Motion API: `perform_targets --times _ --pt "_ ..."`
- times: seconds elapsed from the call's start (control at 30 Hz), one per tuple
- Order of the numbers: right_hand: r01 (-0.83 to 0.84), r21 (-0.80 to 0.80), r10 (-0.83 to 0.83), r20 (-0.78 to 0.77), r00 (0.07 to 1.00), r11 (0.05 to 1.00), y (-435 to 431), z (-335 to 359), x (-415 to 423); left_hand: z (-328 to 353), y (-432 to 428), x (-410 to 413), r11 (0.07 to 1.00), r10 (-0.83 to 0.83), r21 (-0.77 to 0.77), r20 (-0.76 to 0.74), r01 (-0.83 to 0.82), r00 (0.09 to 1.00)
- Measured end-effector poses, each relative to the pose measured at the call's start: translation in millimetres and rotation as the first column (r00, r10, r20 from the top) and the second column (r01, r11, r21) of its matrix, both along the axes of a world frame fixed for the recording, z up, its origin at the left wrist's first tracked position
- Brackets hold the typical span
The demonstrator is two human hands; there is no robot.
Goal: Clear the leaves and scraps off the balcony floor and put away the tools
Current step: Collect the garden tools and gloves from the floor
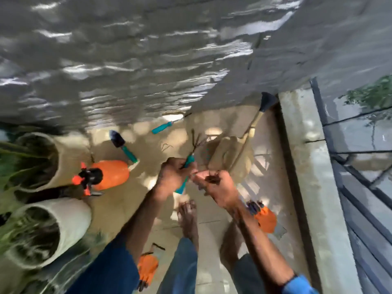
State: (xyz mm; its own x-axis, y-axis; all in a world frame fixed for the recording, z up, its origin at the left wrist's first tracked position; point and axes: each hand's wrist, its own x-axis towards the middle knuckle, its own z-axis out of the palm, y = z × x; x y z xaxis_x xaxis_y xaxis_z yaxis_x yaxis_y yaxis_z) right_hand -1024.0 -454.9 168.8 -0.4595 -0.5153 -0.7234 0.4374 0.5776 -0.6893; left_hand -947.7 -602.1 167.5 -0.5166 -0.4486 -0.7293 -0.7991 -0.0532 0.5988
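frame centre: a teal-handled hand rake (186, 164) is clasped in the left hand (171, 177), fingers wrapped round the handle, prongs pointing up-frame. dark scraps (212, 178) are pinched in the right hand (218, 187), fingers curled. a teal trowel (123, 145) and orange sprayer (106, 175) are seen on the floor (214, 236), left of centre; orange gloves (147, 268) lie bottom centre.
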Motion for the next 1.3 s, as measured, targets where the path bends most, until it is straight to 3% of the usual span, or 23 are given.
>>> perform_targets --times 0.17,0.37,0.5,0.63,0.73,0.93,1.13,1.3 --pt "-0.03 0.113 0.019 0.097 0.995 0.993 -57.8 -26.9 20.6 -10.4 -47.0 101.3 0.946 0.306 0.109 0.01 -0.305 0.952" --pt "-0.089 0.277 0.059 0.117 0.991 0.957 -125.3 -60.3 49.1 -10.0 -74.8 166.2 0.833 0.547 0.103 -0.005 -0.543 0.837" --pt "-0.151 0.39 0.13 0.079 0.988 0.909 -166.1 -102.4 55.8 -41.9 -85.6 180.0 0.809 0.582 0.088 0.007 -0.581 0.813" --pt "-0.123 0.38 0.104 0.071 0.992 0.917 -214.1 -146.8 54.8 -80.5 -92.6 174.9 0.792 0.607 0.093 -0.024 -0.603 0.794" --pt "-0.11 0.385 0.09 0.068 0.994 0.917 -253.2 -187.0 51.2 -121.1 -99.5 168.9 0.807 0.59 0.004 -0.049 -0.59 0.806" --pt "0.046 0.277 -0.055 0.024 0.998 0.96 -310.7 -280.8 29.2 -229.7 -114.0 168.8 0.813 0.578 -0.069 -0.027 -0.579 0.815" --pt "0.173 0.283 -0.169 -0.041 0.985 0.943 -345.1 -360.9 4.0 -278.7 -112.4 168.5 0.848 0.51 -0.179 0.024 -0.498 0.86" --pt "0.104 0.343 -0.112 0.002 0.994 0.933 -333.3 -364.4 -9.1 -287.3 -99.1 175.8 0.838 0.546 -0.047 0.031 -0.544 0.837"
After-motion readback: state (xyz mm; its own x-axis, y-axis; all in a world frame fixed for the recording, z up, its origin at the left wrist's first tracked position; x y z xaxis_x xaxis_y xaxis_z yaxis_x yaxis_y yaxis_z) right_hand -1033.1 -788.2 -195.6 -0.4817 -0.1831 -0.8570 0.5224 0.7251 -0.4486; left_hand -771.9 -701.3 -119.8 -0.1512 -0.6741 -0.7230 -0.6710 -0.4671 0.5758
